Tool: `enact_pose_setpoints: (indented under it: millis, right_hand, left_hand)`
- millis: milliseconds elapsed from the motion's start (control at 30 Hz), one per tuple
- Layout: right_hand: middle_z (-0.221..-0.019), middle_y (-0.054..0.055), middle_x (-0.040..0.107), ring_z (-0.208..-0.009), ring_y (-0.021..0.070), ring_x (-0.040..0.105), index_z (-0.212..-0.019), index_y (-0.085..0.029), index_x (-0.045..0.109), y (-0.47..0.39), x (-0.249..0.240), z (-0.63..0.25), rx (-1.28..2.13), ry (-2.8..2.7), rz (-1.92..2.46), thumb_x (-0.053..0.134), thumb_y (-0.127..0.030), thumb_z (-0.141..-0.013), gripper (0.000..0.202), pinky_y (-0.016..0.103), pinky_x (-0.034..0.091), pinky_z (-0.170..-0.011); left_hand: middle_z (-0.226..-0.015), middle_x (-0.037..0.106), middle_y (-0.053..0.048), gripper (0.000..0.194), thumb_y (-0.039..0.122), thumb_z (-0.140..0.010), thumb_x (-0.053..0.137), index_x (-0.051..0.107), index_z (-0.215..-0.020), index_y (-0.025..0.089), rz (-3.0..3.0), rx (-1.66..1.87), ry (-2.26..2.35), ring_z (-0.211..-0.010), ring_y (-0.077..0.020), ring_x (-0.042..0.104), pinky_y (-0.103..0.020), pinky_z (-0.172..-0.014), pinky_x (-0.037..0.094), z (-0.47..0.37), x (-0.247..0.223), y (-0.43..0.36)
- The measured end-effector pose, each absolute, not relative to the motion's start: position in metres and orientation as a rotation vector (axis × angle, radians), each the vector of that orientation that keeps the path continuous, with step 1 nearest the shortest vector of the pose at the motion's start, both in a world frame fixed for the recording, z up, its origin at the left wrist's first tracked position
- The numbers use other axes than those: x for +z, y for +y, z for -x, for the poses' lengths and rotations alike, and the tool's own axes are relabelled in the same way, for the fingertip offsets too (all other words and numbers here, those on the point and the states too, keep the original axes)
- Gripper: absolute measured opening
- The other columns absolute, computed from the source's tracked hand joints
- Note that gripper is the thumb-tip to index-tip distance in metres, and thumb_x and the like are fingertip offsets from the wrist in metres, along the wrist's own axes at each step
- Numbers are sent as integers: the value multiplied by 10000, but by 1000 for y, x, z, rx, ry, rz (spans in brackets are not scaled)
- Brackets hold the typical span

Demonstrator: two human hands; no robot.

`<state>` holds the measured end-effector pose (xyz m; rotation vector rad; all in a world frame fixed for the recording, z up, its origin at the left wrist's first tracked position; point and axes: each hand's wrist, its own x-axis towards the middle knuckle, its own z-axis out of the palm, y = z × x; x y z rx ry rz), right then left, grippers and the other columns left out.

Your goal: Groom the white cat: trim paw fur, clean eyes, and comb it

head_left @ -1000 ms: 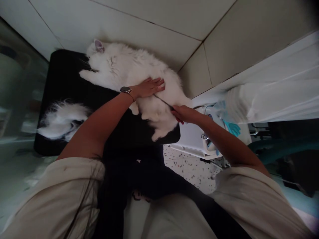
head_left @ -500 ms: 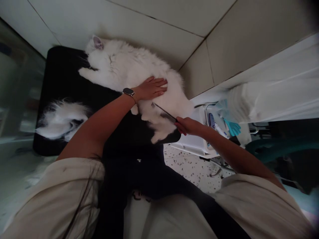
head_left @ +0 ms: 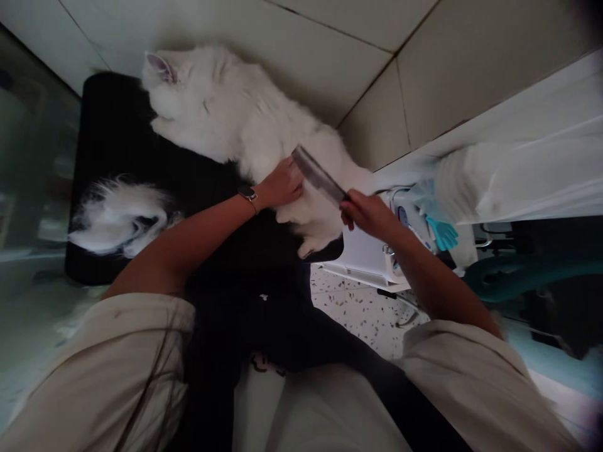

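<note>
A fluffy white cat point(head_left: 264, 113) lies on its side on a black padded table point(head_left: 117, 135), head to the left, hind legs toward me. My right hand point(head_left: 365, 212) grips the handle end of a metal comb point(head_left: 320, 177), which is raised over the cat's flank with its toothed side visible. Close by the comb's far end, my left hand point(head_left: 282, 182) rests at the cat's belly, its fingers curled in. What those fingers hold, if anything, is hidden. A dark-faced band sits on my left wrist.
On the table's left lies a clump of loose white fur point(head_left: 120, 216). A tiled wall point(head_left: 330, 56) runs behind the cat. To the right stands a white trolley point(head_left: 365, 257) with a teal glove point(head_left: 443, 232) and small tools, beside stacked white sheets point(head_left: 513, 179).
My left hand has gone from lying flat on the cat's flank to curled fingers lower down. The comb has risen from the hind leg fur and turned, its far end near my left hand.
</note>
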<state>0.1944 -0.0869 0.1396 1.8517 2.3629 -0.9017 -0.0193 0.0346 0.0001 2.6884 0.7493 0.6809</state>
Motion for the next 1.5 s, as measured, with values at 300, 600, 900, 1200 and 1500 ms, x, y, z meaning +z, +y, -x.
enact_pose_setpoints:
  millis: [300,600,900,1200,1500]
  right_hand:
    - [-500,-16,578,-538,140,577,-722,-227,398,-42,115,-196,-808,2261,-1820,388,-300,-1028,314,246,429,-645]
    - [-631,20,653,-535,124,554,-963,-170,570,-72,118,-183,-686,2074,-1475,354,-333,-1058,287,234,344,-572]
    - [-805,57,733,-686,173,636,-1072,-220,650,-151,110,-158,-559,2325,-805,422,-415,-1043,301,262,260,-582]
    - [-846,75,718,-760,216,623,-1103,-185,608,-42,129,-182,-185,2288,-1925,403,-357,-1039,275,271,332,-648]
    - [-657,24,631,-569,153,561,-1005,-174,555,-40,94,-185,-592,2204,-1612,371,-321,-1044,239,257,391,-632]
  left_hand:
    - [-904,686,-96,244,283,-992,472,667,-928,151,-2697,379,228,-809,-201,619,-309,-770,473,53,33,-50]
    - [-1576,434,-94,537,399,-1060,229,427,-1527,224,-2488,640,718,-1463,-273,381,-496,-1216,251,51,47,44]
    - [-1650,298,-63,567,278,-1004,353,365,-1571,300,-2691,628,809,-1520,-299,274,-569,-1224,183,37,25,50]
    - [-1278,593,-224,338,116,-927,418,663,-1156,72,-2790,595,769,-1169,-312,563,-454,-1024,427,22,12,-12]
    - [-1100,713,-124,396,314,-1031,347,679,-1188,166,-2601,742,583,-1062,-242,646,-394,-972,484,53,58,-33]
